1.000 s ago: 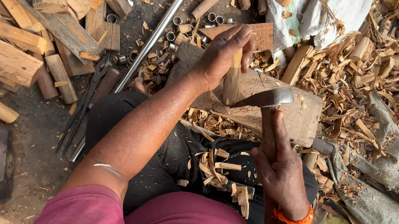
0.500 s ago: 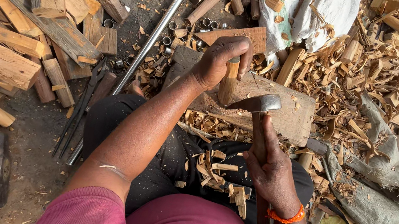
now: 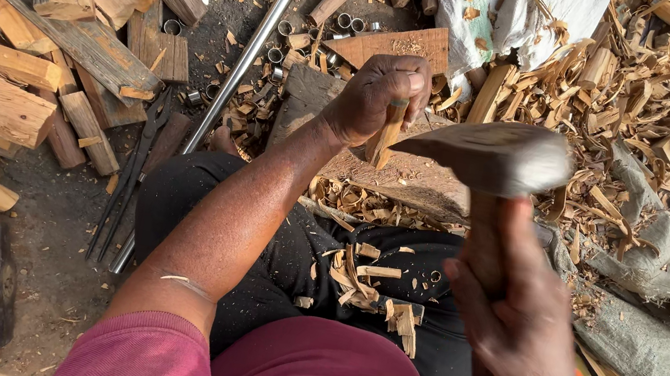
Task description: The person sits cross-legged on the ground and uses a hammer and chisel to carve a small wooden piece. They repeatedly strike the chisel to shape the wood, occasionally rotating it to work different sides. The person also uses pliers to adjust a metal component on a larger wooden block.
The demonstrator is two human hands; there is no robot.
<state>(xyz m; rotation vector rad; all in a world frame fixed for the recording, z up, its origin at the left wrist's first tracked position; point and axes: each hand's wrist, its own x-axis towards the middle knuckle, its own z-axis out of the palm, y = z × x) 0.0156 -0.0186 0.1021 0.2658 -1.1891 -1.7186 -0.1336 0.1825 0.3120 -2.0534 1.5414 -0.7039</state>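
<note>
Adze head (image 3: 490, 155) motion-blurred; handle hidden inside right hand (image 3: 517, 318) (lower end cut by bottom edge)

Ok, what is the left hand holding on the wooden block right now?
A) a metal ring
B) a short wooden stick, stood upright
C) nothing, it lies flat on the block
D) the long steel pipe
B: the left hand grips a short wooden stick stood upright on the wooden block, while the right hand has the hatchet raised beside it.
</note>
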